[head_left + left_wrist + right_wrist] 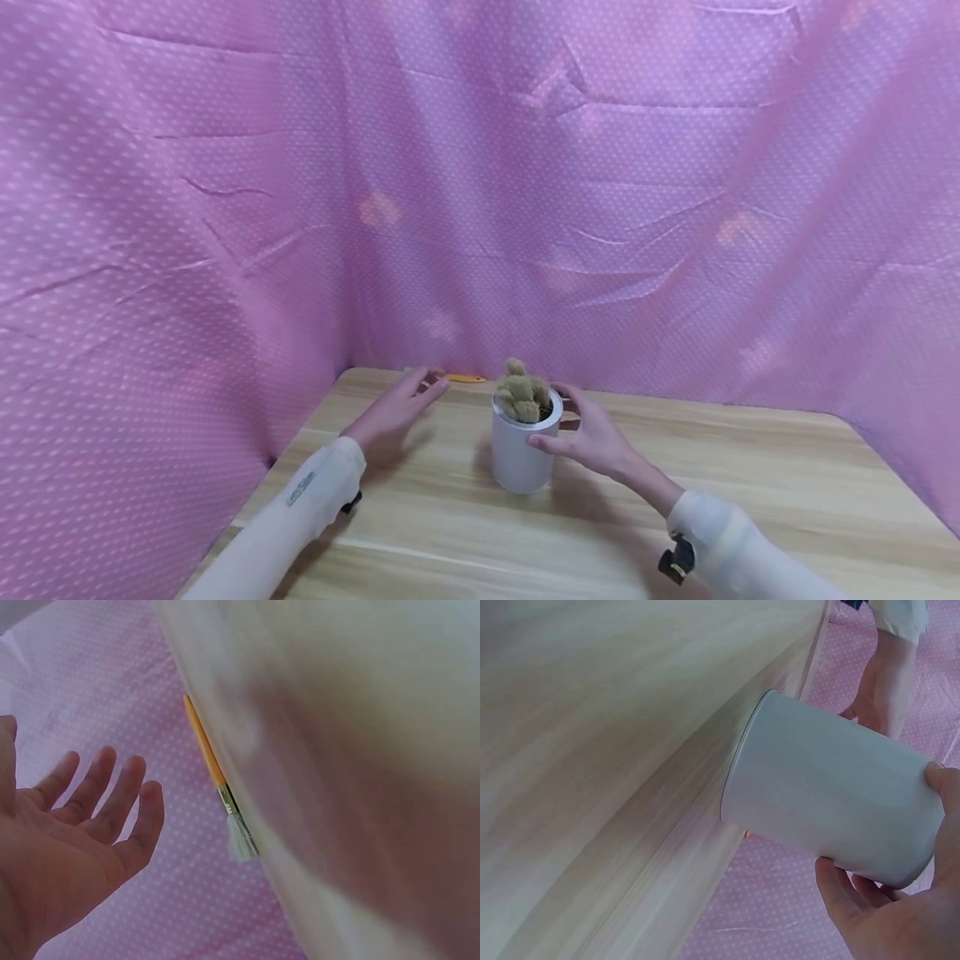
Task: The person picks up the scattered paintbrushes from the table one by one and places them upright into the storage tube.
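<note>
A white cylindrical cup point(519, 458) stands near the middle of the wooden table point(750, 492), with several tan bristly brush heads point(522, 393) sticking out of its top. My right hand point(583, 433) grips the cup at its rim, thumb on the near side and fingers curled behind; the right wrist view shows the cup point(832, 802) between that hand's point(900, 915) thumb and fingers. My left hand point(397, 408) hovers open to the cup's left, fingers stretched toward an orange-handled paintbrush point(465, 378) lying at the table's far edge. In the left wrist view the spread left hand point(82, 825) is a short way from the paintbrush point(214, 769), not touching it.
Pink dotted cloth point(225, 208) hangs behind and to both sides of the table, closing it in. Bare wood point(450, 542) lies in front of the cup and to its right. Both arms wear pale sleeves.
</note>
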A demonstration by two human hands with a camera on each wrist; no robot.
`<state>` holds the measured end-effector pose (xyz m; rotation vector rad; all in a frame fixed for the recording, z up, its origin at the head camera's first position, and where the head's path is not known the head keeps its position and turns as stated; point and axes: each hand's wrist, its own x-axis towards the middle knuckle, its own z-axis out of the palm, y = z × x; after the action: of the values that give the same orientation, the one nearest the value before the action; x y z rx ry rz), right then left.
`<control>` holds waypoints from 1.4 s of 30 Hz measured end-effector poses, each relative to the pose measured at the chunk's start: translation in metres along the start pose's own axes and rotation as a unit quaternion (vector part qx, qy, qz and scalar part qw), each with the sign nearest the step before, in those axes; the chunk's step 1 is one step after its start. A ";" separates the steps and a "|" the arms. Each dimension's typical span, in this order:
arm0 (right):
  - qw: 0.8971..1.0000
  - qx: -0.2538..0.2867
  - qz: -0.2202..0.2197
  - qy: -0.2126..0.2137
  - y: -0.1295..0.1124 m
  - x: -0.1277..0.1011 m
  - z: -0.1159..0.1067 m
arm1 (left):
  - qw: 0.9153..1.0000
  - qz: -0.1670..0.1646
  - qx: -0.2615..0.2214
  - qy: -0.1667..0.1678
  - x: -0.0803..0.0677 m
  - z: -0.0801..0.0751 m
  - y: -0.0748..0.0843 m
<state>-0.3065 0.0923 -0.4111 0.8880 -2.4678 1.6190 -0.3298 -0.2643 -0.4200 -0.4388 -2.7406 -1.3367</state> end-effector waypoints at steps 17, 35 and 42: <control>1.000 0.003 0.005 0.010 0.006 -0.014 -0.022 | 0.960 0.000 0.267 -0.089 0.087 0.037 -0.003; 1.000 -0.002 0.006 0.022 0.014 -0.021 -0.026 | 0.941 -0.019 0.309 -0.134 0.077 0.047 0.005; 1.000 -0.001 0.000 0.025 0.016 -0.021 -0.026 | 0.939 -0.061 0.315 -0.128 0.061 0.037 0.014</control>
<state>-0.3037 0.1280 -0.4203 0.8356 -2.4371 1.6171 -0.3820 -0.2129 -0.4213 -0.4116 -3.2289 -0.3640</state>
